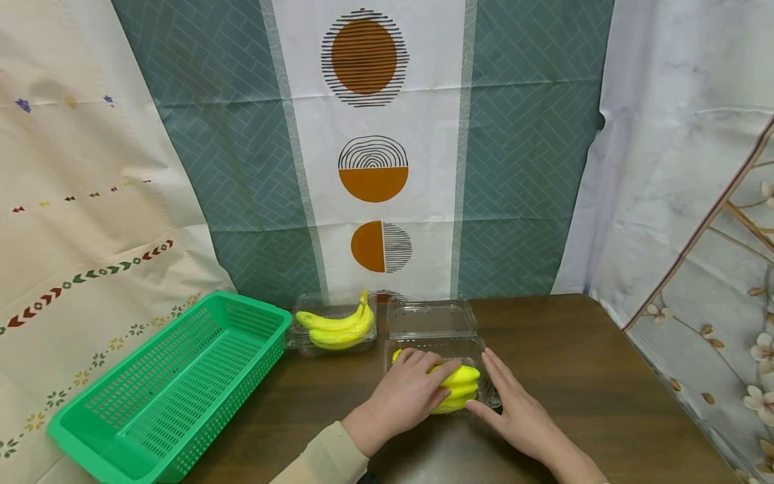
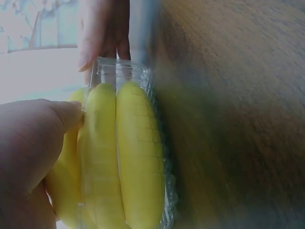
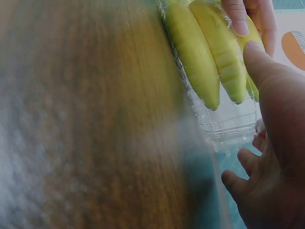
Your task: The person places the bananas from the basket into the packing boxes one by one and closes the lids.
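Observation:
A bunch of yellow bananas [image 1: 461, 383] lies in a clear plastic clamshell box [image 1: 432, 346], whose lid [image 1: 432, 317] stands open at the back. My left hand [image 1: 406, 386] lies over the bunch and grips it, fingers curved over the top and thumb on the near side. In the left wrist view the bananas [image 2: 138, 157] show through the box's ribbed wall. My right hand [image 1: 514, 407] is at the box's right end, fingers extended along it and thumb at the near corner. From the right wrist view, its thumb [image 3: 257, 57] reaches the rim beside the bananas [image 3: 193, 57].
To the left of the box, a second clear box [image 1: 302, 339] holds another banana bunch [image 1: 338, 328]. A green perforated basket [image 1: 236, 403] stands at the left of the brown wooden table [image 1: 574, 363]. A patterned cloth [image 1: 387, 202] hangs behind the table.

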Motion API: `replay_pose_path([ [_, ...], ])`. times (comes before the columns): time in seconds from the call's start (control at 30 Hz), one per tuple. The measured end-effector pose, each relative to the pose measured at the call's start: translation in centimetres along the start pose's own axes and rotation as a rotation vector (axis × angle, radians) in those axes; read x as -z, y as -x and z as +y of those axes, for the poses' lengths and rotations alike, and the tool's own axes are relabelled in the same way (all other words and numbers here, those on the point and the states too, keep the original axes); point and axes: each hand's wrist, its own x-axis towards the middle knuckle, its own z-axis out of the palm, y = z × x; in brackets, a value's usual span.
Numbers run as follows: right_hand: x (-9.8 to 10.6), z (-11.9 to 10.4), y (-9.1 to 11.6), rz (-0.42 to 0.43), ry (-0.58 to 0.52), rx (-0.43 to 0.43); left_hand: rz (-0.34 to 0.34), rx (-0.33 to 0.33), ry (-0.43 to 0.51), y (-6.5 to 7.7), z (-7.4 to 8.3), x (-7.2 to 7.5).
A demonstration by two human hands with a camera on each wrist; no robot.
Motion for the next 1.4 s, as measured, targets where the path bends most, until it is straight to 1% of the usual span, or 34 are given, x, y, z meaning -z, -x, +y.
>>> replay_pose_path([
  [0.3, 0.0, 0.0, 0.1, -0.004, -0.006, -0.003, 0.004, 0.036, -0.014, -0.2, 0.1, -0.6],
  [0.63, 0.0, -0.1, 0.1, 0.009, -0.004, 0.005, 0.009, 0.044, -0.012, -0.5, 0.2, -0.7],
  [0.9, -0.1, -0.2, 0.2, 0.012, 0.007, 0.024, 0.001, 0.055, 0.015, -0.4, 0.4, -0.8],
  [1.13, 0.3, -0.3, 0.5, 0.01, 0.02, 0.007, 0.041, 0.053, 0.032, -0.3, 0.6, -1.0],
  [1.3, 0.7, -0.2, 0.9, 0.007, 0.022, 0.004, 0.054, 0.051, 0.053, -0.4, 0.8, -1.2],
  [1.4, 0.9, -0.1, 1.0, -0.005, 0.023, 0.002, 0.06, 0.055, 0.082, -0.4, 0.8, -1.3],
])
